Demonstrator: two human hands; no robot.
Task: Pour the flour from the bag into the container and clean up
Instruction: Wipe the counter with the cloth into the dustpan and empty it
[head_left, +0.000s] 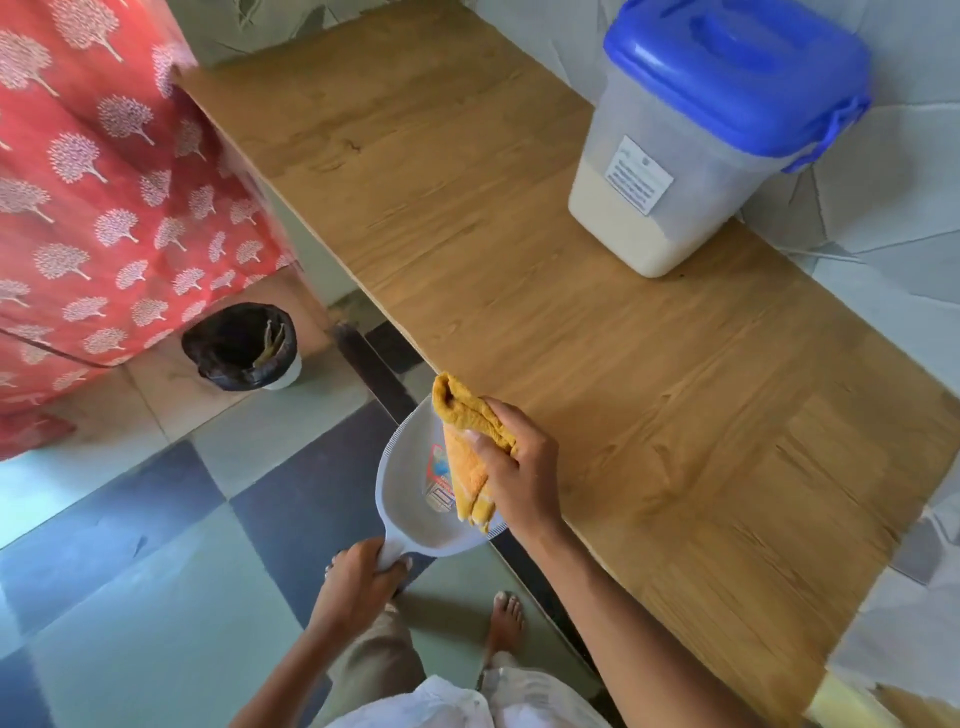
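Flour container (696, 156): translucent plastic, blue lid, far edge of wooden counter (519, 234). Right hand (519, 467) clutching terry cloth (470, 447) over dustpan (415, 499); left hand (363, 577) gripping handle.

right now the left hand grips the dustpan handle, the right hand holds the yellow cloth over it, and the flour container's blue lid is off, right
Not quite: the head view shows the blue lid on the flour container. The rest holds: the left hand grips the dustpan handle and the right hand holds the yellow cloth over it.

Left hand (358, 577) grips dustpan (415, 493) handle below table (519, 260) front edge; right hand (519, 467) holds yellow cloth (467, 447) over pan. Lidded container (701, 145) near back edge.
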